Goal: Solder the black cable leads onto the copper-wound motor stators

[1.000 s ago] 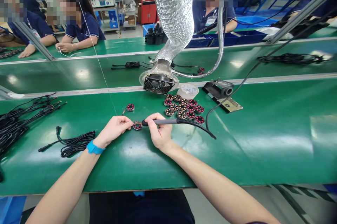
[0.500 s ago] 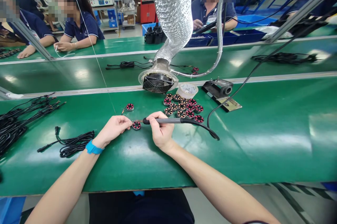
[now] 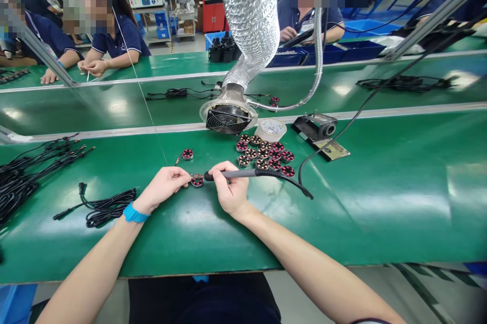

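My right hand point(image 3: 230, 189) is closed around the grey handle of a soldering iron point(image 3: 236, 174). Its tip reaches left to a small round motor stator point(image 3: 197, 181) with red coils, lying on the green bench. My left hand point(image 3: 171, 183), a blue band at its wrist, pinches at the stator's left edge; what sits between the fingertips is too small to make out. Just behind lies another red stator point(image 3: 187, 154) with a short wire. A thin wire point(image 3: 150, 113) hangs down from above toward my left hand.
Several stators point(image 3: 262, 153) cluster beyond my right hand, beside a tape roll point(image 3: 272, 130) and an iron stand point(image 3: 317, 129). A fume duct point(image 3: 251, 20) with a fan hangs overhead. Black cables point(image 3: 110, 207) lie left. Co-workers point(image 3: 119, 37) sit across, behind a conveyor belt point(image 3: 129, 106).
The soldering iron and my right hand have shifted slightly left. My left hand stays in place. Cables and a stator on the far belt have moved left.
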Tool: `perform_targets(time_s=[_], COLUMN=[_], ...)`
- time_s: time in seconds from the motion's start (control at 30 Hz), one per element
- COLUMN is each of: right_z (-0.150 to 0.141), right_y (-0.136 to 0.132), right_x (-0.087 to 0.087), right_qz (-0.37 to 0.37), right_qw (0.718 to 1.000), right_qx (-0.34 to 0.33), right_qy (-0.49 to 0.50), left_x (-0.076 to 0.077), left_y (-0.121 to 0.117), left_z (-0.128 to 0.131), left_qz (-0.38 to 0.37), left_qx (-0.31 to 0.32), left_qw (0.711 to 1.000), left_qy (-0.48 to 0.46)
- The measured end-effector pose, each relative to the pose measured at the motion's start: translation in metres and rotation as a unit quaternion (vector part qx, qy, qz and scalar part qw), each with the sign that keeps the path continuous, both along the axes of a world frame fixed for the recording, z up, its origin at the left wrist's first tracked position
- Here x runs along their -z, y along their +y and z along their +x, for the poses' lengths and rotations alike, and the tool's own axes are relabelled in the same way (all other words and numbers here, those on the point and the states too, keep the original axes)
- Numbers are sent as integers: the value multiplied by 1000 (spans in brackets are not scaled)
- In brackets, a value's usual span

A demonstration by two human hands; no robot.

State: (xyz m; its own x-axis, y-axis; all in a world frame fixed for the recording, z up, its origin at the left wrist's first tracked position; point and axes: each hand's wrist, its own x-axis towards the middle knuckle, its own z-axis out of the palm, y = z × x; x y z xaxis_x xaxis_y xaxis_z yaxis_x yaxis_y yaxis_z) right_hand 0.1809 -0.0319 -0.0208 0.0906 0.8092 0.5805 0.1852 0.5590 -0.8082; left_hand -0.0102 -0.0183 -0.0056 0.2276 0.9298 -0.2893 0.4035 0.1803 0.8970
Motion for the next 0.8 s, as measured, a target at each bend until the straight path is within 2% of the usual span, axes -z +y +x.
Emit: perform_targets(time_s=[0.8], right_z=[1], right_y=[1], right_x=[-2], right_qz=[19], right_qw=[999], right_qx=[31], right_qy=[19], left_x=[-2], left_y=[-1], left_z=[1], left_qz=[1], left_qx=[-1], left_qw=[1000], left_qy=[7])
